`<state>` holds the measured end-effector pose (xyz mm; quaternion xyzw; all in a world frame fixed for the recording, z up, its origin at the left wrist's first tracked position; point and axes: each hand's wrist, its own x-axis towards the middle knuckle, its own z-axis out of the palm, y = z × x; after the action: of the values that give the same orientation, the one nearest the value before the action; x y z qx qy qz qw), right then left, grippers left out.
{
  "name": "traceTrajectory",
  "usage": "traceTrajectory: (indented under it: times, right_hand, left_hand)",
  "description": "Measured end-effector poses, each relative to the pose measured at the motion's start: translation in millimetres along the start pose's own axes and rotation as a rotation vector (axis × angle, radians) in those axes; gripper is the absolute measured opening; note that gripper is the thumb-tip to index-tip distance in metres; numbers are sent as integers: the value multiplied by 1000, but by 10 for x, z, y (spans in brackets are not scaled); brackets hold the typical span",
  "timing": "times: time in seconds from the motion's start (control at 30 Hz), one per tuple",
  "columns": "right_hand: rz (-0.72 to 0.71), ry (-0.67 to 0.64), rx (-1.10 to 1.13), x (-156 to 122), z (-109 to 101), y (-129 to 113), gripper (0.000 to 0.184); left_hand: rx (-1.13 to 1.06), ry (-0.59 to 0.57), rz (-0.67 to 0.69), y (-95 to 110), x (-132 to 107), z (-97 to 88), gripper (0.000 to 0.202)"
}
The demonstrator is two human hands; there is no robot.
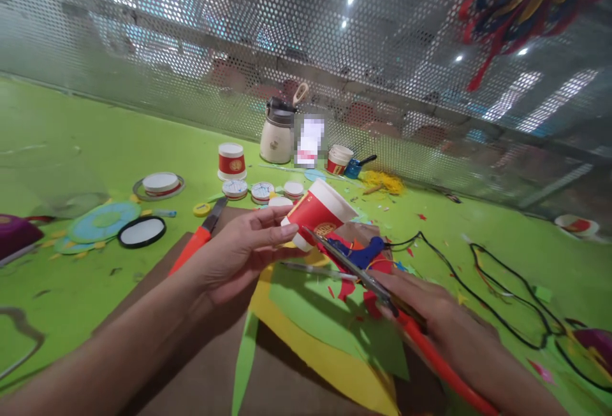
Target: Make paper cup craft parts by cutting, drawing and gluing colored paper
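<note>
In my left hand [236,247] is a red and white paper cup [329,206], tilted, with thumb and fingers closed around its base end. My right hand [442,311] grips scissors [363,272] with orange handles. Their blades point up and left, and the tips are at the cup's lower side; I cannot tell whether they cut into it. Below the cup lie green paper [325,314] and yellow paper [325,365] on a brown board [205,352]. A blue tool [366,253] with a black cord lies just behind the scissors.
An orange-handled blade [194,247] lies beside my left wrist. Behind stand another paper cup [232,161], a beige jug [277,139] and stacked cups [339,159]. White round pieces [262,192] and yellow shreds [382,181] lie around. A black cord [507,314] loops at right, before the perforated screen [191,40].
</note>
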<state>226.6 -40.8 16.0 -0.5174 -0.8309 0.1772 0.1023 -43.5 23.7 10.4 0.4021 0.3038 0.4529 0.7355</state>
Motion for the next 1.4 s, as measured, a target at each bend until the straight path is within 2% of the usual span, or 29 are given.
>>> traceTrajectory:
  times: [0.13, 0.27, 0.67, 0.9, 1.07, 1.2, 1.4]
  right_hand:
    - [24, -36, -46, -1, 37, 64, 49]
    - [-17, -35, -40, 11, 73, 95, 47]
    - [-43, 33, -7, -16, 82, -28, 44]
    - [-35, 45, -1, -40, 48, -30, 45]
    - [-27, 30, 34, -11, 10, -49, 45]
    - [-55, 34, 73, 20, 5, -32, 45]
    - [-14, 35, 48, 39, 2, -31, 42]
  left_hand:
    - [3, 0, -16, -12, 0, -9, 40]
    - [25, 13, 19, -12, -11, 21, 39]
    - [13, -4, 30, -4, -35, 78, 39]
    - [-93, 24, -11, -15, -48, 16, 22]
    - [-33, -46, -37, 25, -55, 32, 28]
    - [-10, -24, 8, 28, -45, 57, 29]
    - [19, 27, 32, 8, -26, 72, 30]
